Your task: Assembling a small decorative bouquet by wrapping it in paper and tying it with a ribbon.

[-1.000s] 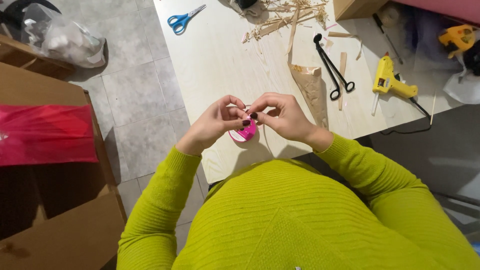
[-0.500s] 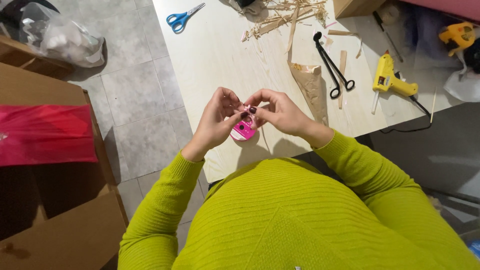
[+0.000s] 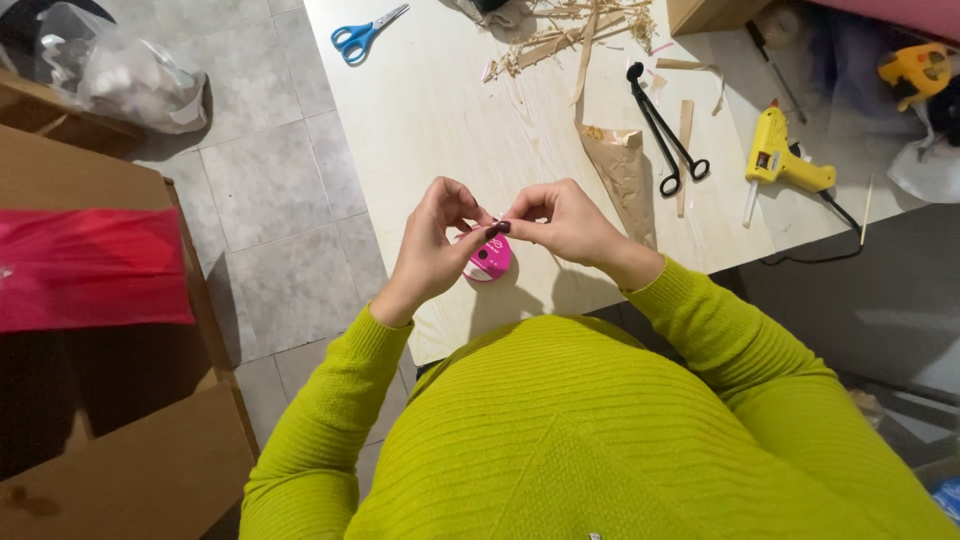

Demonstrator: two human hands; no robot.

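Observation:
My left hand (image 3: 435, 245) and my right hand (image 3: 565, 222) meet above the near edge of a light wooden table (image 3: 450, 110). Between them sits a small round pink spool (image 3: 490, 260), like a ribbon or tape roll. My left hand cups the spool from the left. My right thumb and forefinger pinch at its top, at a small loose end that is too small to make out. Both sleeves are lime green knit.
On the table lie blue scissors (image 3: 365, 32), black long-handled scissors (image 3: 665, 130), a brown paper cone (image 3: 622, 170), a yellow glue gun (image 3: 785, 160) with its cord, and wood strips and shavings (image 3: 575, 30). A cardboard box (image 3: 110, 380) with red sheet (image 3: 85, 265) stands at left.
Both hands have shifted slightly with the pink spool, and the right fingers now pinch at its top edge. Nothing on the table has moved.

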